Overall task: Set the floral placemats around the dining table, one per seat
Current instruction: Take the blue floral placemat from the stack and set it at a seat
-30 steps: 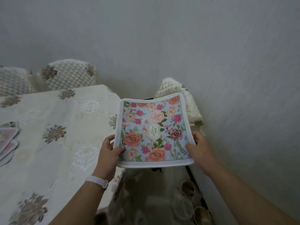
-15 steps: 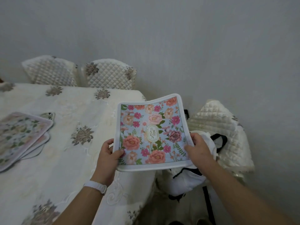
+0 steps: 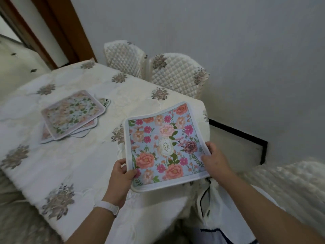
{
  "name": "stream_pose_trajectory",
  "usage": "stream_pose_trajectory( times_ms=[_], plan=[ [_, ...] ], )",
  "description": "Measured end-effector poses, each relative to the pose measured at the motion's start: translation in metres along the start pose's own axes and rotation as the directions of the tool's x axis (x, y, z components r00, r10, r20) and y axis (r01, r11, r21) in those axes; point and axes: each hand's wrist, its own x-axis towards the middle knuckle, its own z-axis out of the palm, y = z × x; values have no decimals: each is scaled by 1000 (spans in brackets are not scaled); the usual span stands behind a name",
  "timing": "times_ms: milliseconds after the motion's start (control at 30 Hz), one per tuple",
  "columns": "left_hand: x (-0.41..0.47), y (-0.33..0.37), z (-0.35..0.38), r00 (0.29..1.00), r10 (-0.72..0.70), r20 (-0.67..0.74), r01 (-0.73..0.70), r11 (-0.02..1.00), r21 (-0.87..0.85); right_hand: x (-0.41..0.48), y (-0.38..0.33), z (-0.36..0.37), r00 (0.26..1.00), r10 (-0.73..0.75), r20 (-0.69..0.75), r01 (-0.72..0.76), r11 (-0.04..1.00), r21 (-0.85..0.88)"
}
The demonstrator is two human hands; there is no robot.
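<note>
I hold one floral placemat point(image 3: 163, 145), light blue with pink and peach flowers and a white border, above the table's near right corner. My left hand point(image 3: 121, 175) grips its lower left corner and my right hand point(image 3: 215, 161) grips its right edge. The mat bends slightly and tilts toward me. A loose stack of several more floral placemats point(image 3: 72, 115) lies on the dining table point(image 3: 73, 164), which is covered by a cream cloth with embroidered flowers.
Two quilted cream chair backs point(image 3: 175, 74) stand at the table's far side against the grey wall. Another quilted chair point(image 3: 288, 184) is at my right, with white cloth point(image 3: 216, 205) draped below my right arm. A wooden door frame point(image 3: 52, 29) rises at upper left.
The view has swung left, bringing the table and the placemat stack further into sight. The held placemat now hangs over the table corner instead of beside it. Both hands keep their grip.
</note>
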Motion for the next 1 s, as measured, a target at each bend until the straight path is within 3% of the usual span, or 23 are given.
stream_pose_trajectory(
  times_ms=[167, 367, 800, 1000],
  plan=[
    [4, -34, 20, 990, -117, -83, 121, 992, 36, 52, 5, -4, 978, -103, 182, 140, 969, -204],
    [-6, -72, 50, 960, -219, -176, 222, 975, -2, 95, 21, 2, 961, -87, 261, 164, 943, -290],
    [-37, -116, 86, 919, -294, -263, 311, 950, 25, 117, 63, -6, 974, 5, 226, 67, 948, -312],
    [-50, -120, 99, 927, -296, -230, 315, 948, 49, 125, 73, -10, 976, 10, 217, 65, 940, -336]
  ],
)
